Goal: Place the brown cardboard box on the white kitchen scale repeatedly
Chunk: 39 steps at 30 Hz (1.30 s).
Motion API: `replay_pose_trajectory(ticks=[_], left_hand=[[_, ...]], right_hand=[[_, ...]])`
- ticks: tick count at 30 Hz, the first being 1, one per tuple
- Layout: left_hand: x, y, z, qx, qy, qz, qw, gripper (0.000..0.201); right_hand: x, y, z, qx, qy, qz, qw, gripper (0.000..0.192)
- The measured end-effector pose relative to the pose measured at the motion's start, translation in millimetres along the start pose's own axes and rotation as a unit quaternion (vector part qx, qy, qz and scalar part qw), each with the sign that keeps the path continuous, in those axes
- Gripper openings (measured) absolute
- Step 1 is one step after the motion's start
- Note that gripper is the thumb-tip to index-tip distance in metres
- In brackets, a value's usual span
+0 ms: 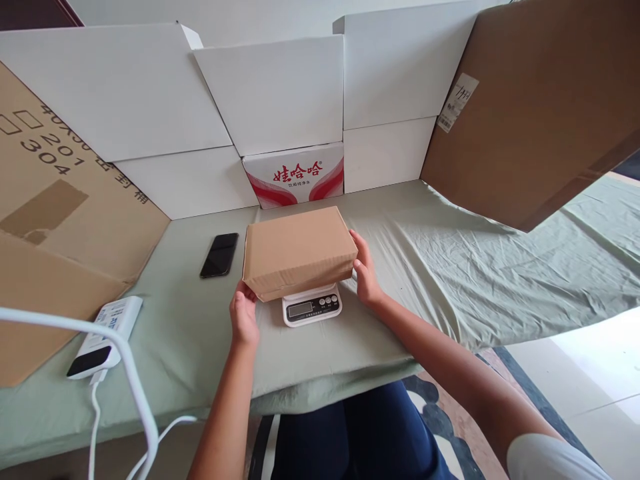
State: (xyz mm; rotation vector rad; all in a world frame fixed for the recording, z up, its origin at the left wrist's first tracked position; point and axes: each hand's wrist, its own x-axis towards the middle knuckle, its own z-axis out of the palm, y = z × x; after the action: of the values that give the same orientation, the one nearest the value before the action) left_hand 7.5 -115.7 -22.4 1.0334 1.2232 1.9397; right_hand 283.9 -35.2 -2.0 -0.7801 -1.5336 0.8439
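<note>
A brown cardboard box [300, 247] is held level between my two hands, over a white digital kitchen scale [313, 307]. My left hand [244, 315] grips the box's lower left corner, its fingers partly hidden under it. On the opposite side, my right hand [367, 270] presses its thumb and fingers against the right end. The front of the scale shows its dark display and several round buttons, while the box covers its platform. I cannot tell whether the box rests on the scale or is just above it.
A black phone [219, 255] lies left of the box. Further left are a white power strip [105, 337] and a white cable [127, 367]. White boxes and a red-and-white carton [295, 177] line the back; large cardboard panels flank both sides. Green cloth [400, 233] covers the table.
</note>
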Motion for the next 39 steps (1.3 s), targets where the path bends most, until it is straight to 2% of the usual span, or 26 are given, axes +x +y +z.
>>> replay_pose_trajectory(ticks=[17,25,31,39], left_hand=[[4.7,-5.7,-4.5,-0.014,0.013,0.008,1.000,0.073],[3.5,-2.4,-4.1,-0.021,0.018,0.006,1.000,0.075],[3.1,-1.0,-2.4,-0.017,0.018,0.002,1.000,0.076],[6.1,-5.1,-2.1,-0.016,0.029,0.008,0.999,0.076]], right_hand=[[-1.9,-3.4,3.0,0.021,0.002,-0.028,0.999,0.068],[5.1,9.3,1.6,0.075,0.065,0.012,0.995,0.065],[5.1,13.5,3.4,0.124,0.055,0.027,0.990,0.063],[4.8,12.0,4.3,0.134,0.052,0.031,0.989,0.064]])
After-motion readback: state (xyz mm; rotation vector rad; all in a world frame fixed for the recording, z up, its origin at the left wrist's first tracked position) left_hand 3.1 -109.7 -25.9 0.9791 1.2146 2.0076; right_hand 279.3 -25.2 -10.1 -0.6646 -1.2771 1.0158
